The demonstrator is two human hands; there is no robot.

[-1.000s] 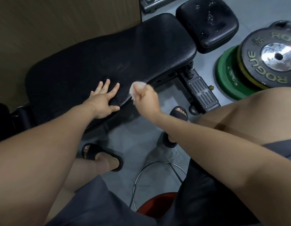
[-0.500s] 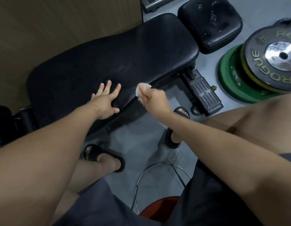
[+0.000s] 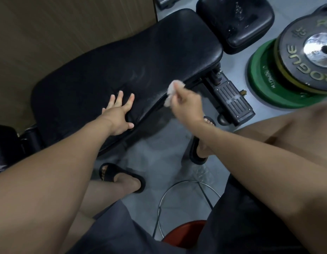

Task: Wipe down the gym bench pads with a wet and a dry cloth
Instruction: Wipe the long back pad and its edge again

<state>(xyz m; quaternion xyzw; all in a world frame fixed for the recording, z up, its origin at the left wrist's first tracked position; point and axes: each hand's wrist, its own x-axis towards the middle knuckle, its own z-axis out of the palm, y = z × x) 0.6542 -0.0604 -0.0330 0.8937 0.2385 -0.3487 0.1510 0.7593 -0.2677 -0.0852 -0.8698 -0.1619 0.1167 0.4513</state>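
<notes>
The long black bench pad [image 3: 133, 66] slants across the middle of the view, with faint streaks on its surface. My left hand [image 3: 119, 114] lies flat on its near edge, fingers spread. My right hand [image 3: 186, 105] grips a crumpled white cloth [image 3: 171, 92] and holds it against the pad's near right edge. A smaller black seat pad [image 3: 236, 21] with pale specks on it sits beyond the long pad, at the top right.
A stack of weight plates [image 3: 294, 70], green under black, lies on the grey floor at the right. The bench's black foot plate [image 3: 232, 101] juts toward me. A brown wall [image 3: 58, 33] stands behind the bench. A red stool [image 3: 184, 231] with a metal ring is below me.
My right hand with the cloth has slid to the right along the pad's near edge. My left hand stays flat on the pad.
</notes>
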